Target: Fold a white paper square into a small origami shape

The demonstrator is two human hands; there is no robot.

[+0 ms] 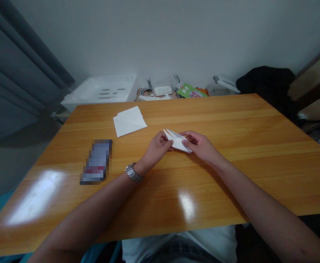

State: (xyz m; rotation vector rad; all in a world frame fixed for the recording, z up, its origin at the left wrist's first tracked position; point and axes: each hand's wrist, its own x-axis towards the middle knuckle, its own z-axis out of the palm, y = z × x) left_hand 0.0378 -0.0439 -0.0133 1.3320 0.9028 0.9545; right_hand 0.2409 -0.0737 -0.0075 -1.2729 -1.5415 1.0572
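Note:
Between my hands, just above the wooden table (225, 128), is a piece of folded white paper (178, 140) with two narrow points at its upper left. My left hand (162, 143) pinches its left side, thumb on top; a metal watch sits on that wrist. On the right side, my right hand (198, 145) grips the paper with the thumb on top and the fingers behind. The undersides of the fold and some fingertips are hidden. Farther off to the left lies a flat stack of white paper sheets (129, 121).
A phone (97, 160) with a blurred-out screen lies on the table's left. Behind the far edge are a white plastic tray (105, 87), a green booklet (190, 91) and assorted clutter. Black cloth (265, 82) is heaped at the back right; a grey curtain (20, 58) hangs left.

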